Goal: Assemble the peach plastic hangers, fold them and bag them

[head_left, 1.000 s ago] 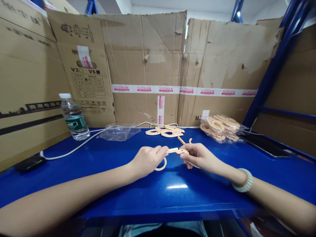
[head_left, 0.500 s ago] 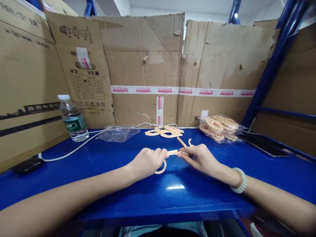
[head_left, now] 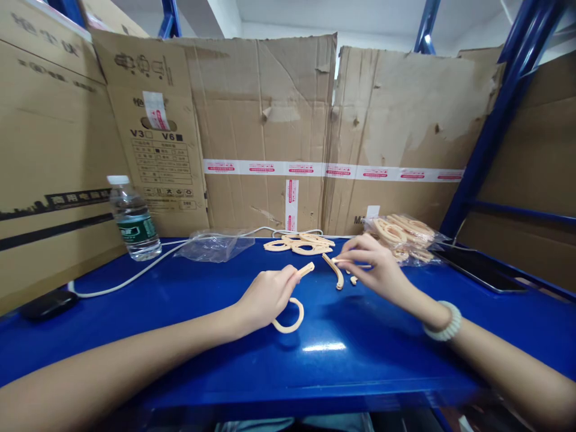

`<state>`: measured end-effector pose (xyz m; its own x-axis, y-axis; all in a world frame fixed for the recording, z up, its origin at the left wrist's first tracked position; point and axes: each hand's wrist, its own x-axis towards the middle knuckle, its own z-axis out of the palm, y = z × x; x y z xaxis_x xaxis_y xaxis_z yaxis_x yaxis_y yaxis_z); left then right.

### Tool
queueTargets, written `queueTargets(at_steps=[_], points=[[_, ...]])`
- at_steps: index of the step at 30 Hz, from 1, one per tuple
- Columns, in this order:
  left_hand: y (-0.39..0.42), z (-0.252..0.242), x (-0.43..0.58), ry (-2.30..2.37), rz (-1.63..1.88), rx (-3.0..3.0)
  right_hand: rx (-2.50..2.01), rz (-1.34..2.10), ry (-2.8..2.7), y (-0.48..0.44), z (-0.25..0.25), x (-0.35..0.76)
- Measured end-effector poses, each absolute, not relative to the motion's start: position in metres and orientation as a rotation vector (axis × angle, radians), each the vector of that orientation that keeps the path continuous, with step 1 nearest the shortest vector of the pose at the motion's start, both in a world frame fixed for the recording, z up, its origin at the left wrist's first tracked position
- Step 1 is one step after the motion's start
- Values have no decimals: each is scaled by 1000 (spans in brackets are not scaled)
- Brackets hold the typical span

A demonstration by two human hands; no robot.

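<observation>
My left hand (head_left: 269, 295) is closed around a pale beige piece (head_left: 306, 269), whose straight, slotted end sticks out past the thumb. Below that hand shows a beige C-shaped hook (head_left: 288, 329); the hand hides whether the two join. My right hand (head_left: 374, 264) pinches a small beige part (head_left: 336, 260), mostly covered by the fingers. Just left of those fingertips, a slim curved beige arm (head_left: 333, 273) lies on the blue table. A small beige bit (head_left: 353, 280) rests beneath my right fingers.
Several flat beige looped pieces (head_left: 300, 243) are piled at the back, with a clear bag (head_left: 405, 237) of similar pieces to their right. A crumpled plastic bag (head_left: 215, 246), water bottle (head_left: 138, 231), white cable (head_left: 121, 288), black mouse-like object (head_left: 48, 304) and dark tablet (head_left: 479, 270) surround the work area.
My hands have come apart. The right one has moved up and away from the piece in my left hand, over the loose parts; more of the C-shaped hook shows.
</observation>
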<state>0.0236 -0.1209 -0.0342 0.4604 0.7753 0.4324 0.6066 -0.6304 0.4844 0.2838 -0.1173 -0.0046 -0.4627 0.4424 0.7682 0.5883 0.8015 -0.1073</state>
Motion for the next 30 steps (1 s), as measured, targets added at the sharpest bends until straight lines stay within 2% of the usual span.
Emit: queueTargets(at_steps=[3,15,19,22,24,30], points=[[-113,-36,23,1155,995,2070,-870,-168,-2184,-92,1,310],[-104,-27,23,1167,1072,1363,-995,-66,-2502,-73,-12,325],[-112,-24,26,1123,1176,1163,-906,-155,-2304,-97,-8,303],[-116,-25,29,1082,1241,1065,-627,-227,-2112,-125,-8,278],[-118,-27,31,1052,1266,1026,-493,-329,-2192,-139,-9,264],[-122,-30,36,972,1228,994,-642,-584,-2438,-141,-22,255]])
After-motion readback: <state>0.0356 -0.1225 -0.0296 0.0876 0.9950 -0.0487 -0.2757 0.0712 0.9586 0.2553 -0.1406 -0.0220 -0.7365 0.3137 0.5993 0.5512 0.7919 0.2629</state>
